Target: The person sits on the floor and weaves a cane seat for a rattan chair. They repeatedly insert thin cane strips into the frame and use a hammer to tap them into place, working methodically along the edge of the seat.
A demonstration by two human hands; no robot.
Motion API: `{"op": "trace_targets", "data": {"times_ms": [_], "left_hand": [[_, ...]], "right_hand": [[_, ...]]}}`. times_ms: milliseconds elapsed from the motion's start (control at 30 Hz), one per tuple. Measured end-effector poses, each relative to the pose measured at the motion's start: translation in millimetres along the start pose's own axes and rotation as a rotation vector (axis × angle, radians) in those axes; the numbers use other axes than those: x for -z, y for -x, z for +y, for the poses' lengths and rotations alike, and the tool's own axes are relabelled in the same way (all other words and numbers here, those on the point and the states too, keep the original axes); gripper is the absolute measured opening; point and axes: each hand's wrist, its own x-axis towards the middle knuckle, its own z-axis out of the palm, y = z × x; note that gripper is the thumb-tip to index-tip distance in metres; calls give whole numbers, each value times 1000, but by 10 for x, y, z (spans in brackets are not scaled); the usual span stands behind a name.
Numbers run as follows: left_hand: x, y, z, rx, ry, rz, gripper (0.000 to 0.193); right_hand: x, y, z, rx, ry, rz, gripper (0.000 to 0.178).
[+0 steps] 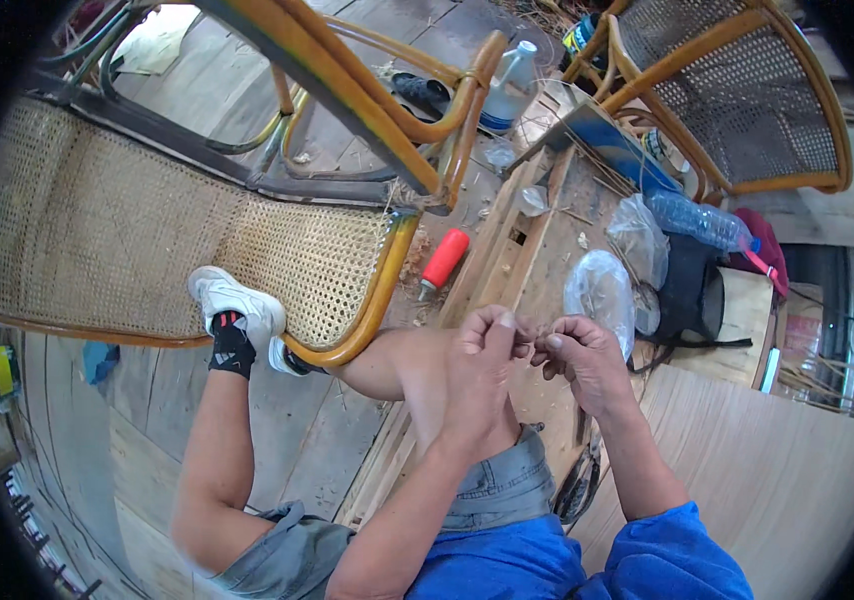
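Note:
My left hand (488,372) and my right hand (589,365) are held close together over my bent knee, in front of the wooden bench. Thumb and fingertips are pinched on both. Whatever lies between them is too small and fine to make out. To the left rests a rattan chair tipped on its side, its woven cane panel (312,262) framed by a bent cane rim. My white shoe (237,302) presses against that panel. A red squeeze bottle (444,259) with a nozzle lies just beyond my knee.
Beside the wooden bench (492,270) are a clear plastic bag (599,295), a water bottle (699,220) and a black bag (689,285). Another cane chair (737,110) stands at far right. A large jug (512,85) and dark slippers (421,92) sit at the back. Pale board (757,460) lies right.

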Motion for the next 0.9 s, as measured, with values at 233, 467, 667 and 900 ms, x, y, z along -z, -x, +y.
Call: {"op": "trace_targets", "data": {"times_ms": [233, 467, 667, 900], "left_hand": [[485, 127, 397, 81, 110, -72, 13], [560, 208, 516, 191, -131, -157, 15], [650, 199, 467, -144, -378, -45, 12], [901, 203, 469, -628, -920, 45, 11]], "right_hand": [[-266, -64, -58, -12, -185, -101, 13], [-623, -105, 23, -24, -178, -195, 15], [-872, -183, 79, -70, -113, -136, 13], [-1005, -304, 54, -254, -42, -319, 10]]}}
